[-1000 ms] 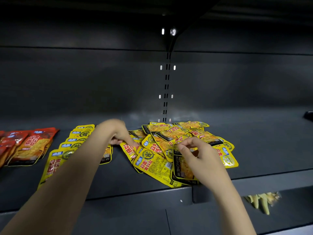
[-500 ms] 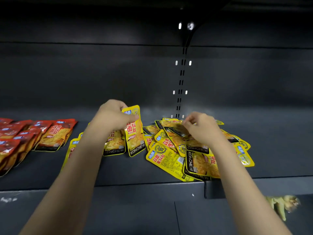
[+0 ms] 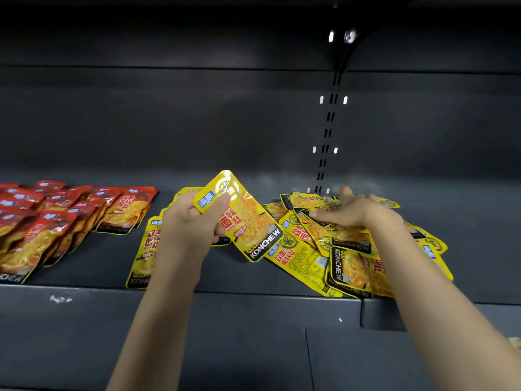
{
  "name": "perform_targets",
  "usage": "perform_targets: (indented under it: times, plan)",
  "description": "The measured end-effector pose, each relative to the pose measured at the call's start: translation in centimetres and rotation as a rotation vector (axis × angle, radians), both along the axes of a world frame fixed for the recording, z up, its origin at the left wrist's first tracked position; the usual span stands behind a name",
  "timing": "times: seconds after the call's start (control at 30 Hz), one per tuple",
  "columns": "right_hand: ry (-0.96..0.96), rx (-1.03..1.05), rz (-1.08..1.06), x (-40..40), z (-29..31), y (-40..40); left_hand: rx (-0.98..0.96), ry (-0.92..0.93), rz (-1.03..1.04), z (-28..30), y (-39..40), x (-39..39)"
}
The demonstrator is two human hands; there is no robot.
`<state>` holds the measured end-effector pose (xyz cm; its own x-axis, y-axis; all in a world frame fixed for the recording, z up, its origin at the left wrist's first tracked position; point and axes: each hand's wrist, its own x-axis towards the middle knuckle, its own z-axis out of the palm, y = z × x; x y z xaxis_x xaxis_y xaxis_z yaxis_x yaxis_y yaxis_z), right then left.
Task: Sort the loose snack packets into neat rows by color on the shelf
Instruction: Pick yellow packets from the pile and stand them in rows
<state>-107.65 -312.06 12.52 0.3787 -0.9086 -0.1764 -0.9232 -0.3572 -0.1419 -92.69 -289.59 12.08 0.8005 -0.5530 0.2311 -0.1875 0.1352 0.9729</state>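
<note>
My left hand (image 3: 194,221) grips a yellow snack packet (image 3: 248,221) by its top corner and holds it tilted above the dark shelf (image 3: 93,263). Behind that wrist a row of yellow packets (image 3: 146,249) lies overlapped, partly hidden by my arm. To the right lies a loose pile of yellow packets (image 3: 346,263). My right hand (image 3: 355,213) rests on top of this pile with fingers spread and thumb pressing a dark-edged packet. Red packets (image 3: 56,215) lie in overlapped rows at the far left.
The shelf's front lip (image 3: 225,309) runs across below the packets, with a step in it at the right. A slotted upright (image 3: 327,134) stands in the back panel behind the pile. Bare shelf stretches to the right of the pile (image 3: 479,235).
My left hand has lifted the yellow packet higher and tilted it to the right. My right hand has flattened out over the top of the pile. The view has shifted left.
</note>
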Motion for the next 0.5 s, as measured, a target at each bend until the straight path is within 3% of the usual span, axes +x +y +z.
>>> perform_targets:
  times: [0.2,0.5]
  plan:
    - [-0.066,0.0,0.009,-0.2,-0.4,0.9,-0.03,0.068,-0.03,-0.8,-0.7,-0.6]
    - [-0.189,0.0,0.029,-0.1,-0.6,1.1,-0.006,-0.016,-0.081,-0.8,-0.8,-1.8]
